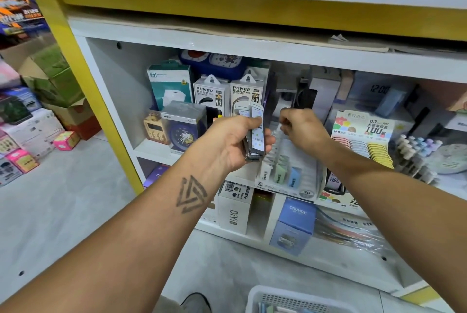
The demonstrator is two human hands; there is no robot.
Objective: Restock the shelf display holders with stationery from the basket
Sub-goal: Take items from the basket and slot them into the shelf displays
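Left hand [235, 140] at frame centre, closed around a small stack of slim packets [255, 133] held upright in front of the shelf [156, 150]. Right hand [302, 126] just beside it, fingers pinched together above the slotted display holder [290, 168]; what they pinch is too small to tell. Holder sits on the white shelf, a few slots filled with green and blue packs. Power bank boxes [228, 94] and clocks behind. White basket [273, 298] on the grey floor [63, 206], bottom edge. Cardboard boxes [50, 77] stacked at left.
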